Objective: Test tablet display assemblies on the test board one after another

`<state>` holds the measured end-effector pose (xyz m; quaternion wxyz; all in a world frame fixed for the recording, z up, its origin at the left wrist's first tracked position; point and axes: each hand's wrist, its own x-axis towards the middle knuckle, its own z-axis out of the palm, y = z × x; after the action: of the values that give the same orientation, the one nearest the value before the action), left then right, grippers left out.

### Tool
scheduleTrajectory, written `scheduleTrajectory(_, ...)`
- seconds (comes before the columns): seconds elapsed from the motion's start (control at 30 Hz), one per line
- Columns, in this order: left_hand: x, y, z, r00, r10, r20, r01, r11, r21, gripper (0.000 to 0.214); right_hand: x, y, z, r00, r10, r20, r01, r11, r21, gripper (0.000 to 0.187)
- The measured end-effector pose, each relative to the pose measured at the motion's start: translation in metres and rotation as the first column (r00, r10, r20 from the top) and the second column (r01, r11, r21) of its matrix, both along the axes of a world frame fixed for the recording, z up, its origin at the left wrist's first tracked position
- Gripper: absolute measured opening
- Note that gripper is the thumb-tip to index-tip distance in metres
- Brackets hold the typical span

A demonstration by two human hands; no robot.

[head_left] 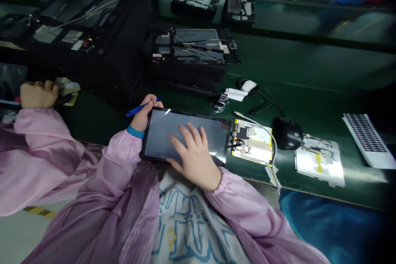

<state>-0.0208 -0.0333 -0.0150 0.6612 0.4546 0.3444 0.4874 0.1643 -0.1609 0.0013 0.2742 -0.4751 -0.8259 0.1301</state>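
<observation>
Far left: another person's hand [38,94] is curling over something too dark to make out. Left hand [145,112] is pinching a blue pen [140,108] and bracing the left edge of the tablet [161,132], which is sitting at the near edge of the green bench [309,90]. Right hand [193,154] is lying flat on the screen with fingers spread, hiding the lower edge.

The tablet [161,132] is grey with a black frame, the pen [139,109] blue, the table [309,82] green.
</observation>
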Motion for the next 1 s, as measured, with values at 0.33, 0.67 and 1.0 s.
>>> scheduleTrajectory(0.33,0.0,0.001,-0.001,1.0,0.019,-0.018,-0.019,1.0,-0.008,0.057,0.086,-0.021,-0.008,0.969,-0.193,-0.158,0.201,0.979,0.037,0.027)
scheduleTrajectory(0.67,0.005,0.0,0.004,0.999,0.033,-0.004,-0.033,0.998,-0.048,0.059,0.125,-0.031,-0.025,0.986,-0.138,-0.089,0.123,0.98,-0.158,0.083)
scheduleTrajectory(1.0,0.004,0.001,0.001,0.999,0.048,0.0,-0.048,0.998,-0.035,0.058,0.121,-0.029,-0.025,0.99,-0.105,-0.096,0.083,0.975,-0.208,0.084)
